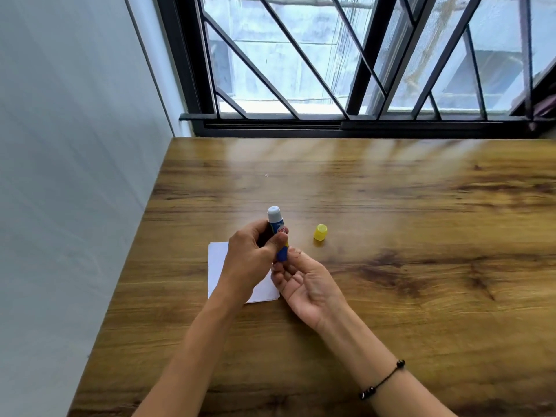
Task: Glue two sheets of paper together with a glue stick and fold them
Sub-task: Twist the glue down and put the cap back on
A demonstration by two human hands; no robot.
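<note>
Right hand [304, 281] was palm-up, fingertips pinching the blue base knob of the glue stick [277, 228]; left hand [251, 254] was wrapped around the barrel, stick upright, white tip exposed. White paper sheets [218, 266] lay under the hands on the wooden table [421, 236]. Yellow cap [320, 235] stood just beyond, apart. Judged step: twisting glue up; best raise only a little, keep the barrel steady
</note>
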